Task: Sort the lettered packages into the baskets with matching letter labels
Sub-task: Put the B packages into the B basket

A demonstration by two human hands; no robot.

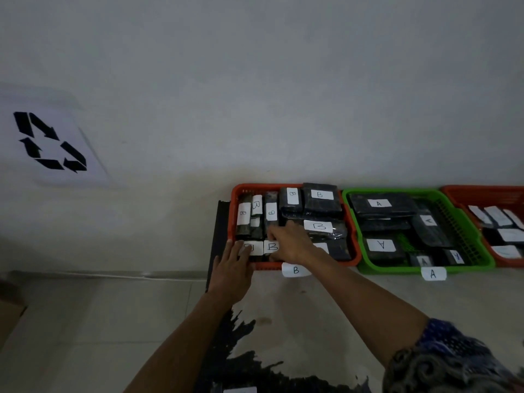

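An orange basket [353, 236] tagged B [295, 270] stands against the wall, packed with several black packages carrying white B labels [319, 194]. My left hand [233, 270] lies with straight fingers on the front-left package [253, 248] at the basket's near rim. My right hand [290, 241] reaches into the basket and rests on the packages beside a B label [272, 247]; its fingertips are hidden among them. To the right, a green basket [453, 266] tagged A [433, 274] holds several black packages labelled A [380, 245].
A second orange basket [465, 195] with white-labelled packages sits at the far right edge. A dark upright strip [217, 236] stands left of the B basket. A white sheet with a recycling symbol [49, 141] hangs on the wall. Black material [255, 373] lies on the tiled floor below my arms.
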